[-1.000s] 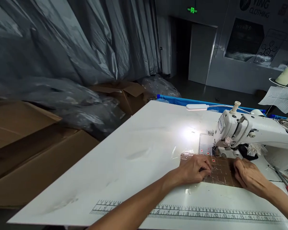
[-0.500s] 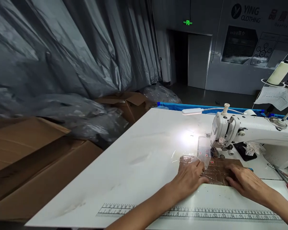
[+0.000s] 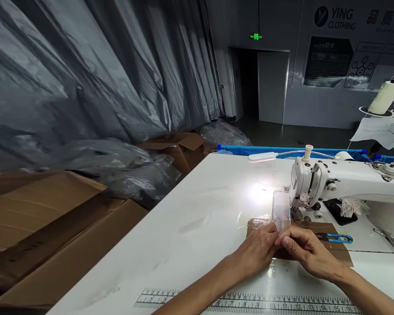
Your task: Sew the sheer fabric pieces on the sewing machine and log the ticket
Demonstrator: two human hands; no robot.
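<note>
My left hand (image 3: 261,245) is closed at the lower end of a clear plastic piece with small red marks (image 3: 282,213), which lies in front of the sewing machine's needle area (image 3: 295,212). Thumb and fingers of my right hand (image 3: 310,251) are pinched together against the left fingertips, at the same end of the plastic. What lies between the fingertips is mostly hidden. Beneath both hands a brown sheet (image 3: 339,253) with shiny clear film at its left rests on the white table (image 3: 184,245). Blue-handled thread snips (image 3: 339,238) lie on the sheet, right of my right hand.
The white sewing machine (image 3: 357,175) stands at the right, with a lit lamp (image 3: 262,156) at its left. A printed ruler (image 3: 292,304) runs along the front edge. Scissors (image 3: 392,240) lie far right. Cardboard boxes (image 3: 52,210) stand left of the table. Thread cones (image 3: 385,98) rise behind.
My right hand has moved left from the brown sheet to meet my left hand, fingers now pinched. The blue snips have come into fuller view. The head view has shifted slightly.
</note>
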